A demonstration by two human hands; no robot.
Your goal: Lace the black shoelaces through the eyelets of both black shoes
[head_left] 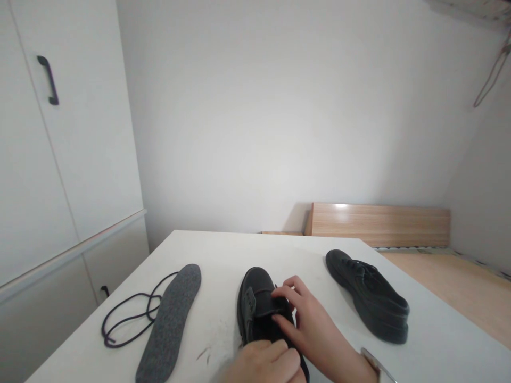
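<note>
A black shoe (pixel 255 300) without a lace lies on the white table (pixel 223 250), toe pointing away from me. My right hand (pixel 315 330) rests on its opening, fingers curled and pinching the tongue. My left hand (pixel 265 364) grips the heel end at the bottom edge of the view, fingers folded over it. A grey insole (pixel 170 324) lies to the left of the shoe. A black lace (pixel 130 314) lies coiled further left. A second black shoe (pixel 369 295), laced, sits to the right, apart from both hands.
White cupboard doors with a dark handle (pixel 48 80) stand at the left. Behind the table is a white wall, and a wooden bed frame (pixel 379 223) at the right. A watch strap (pixel 377 364) shows on my right wrist.
</note>
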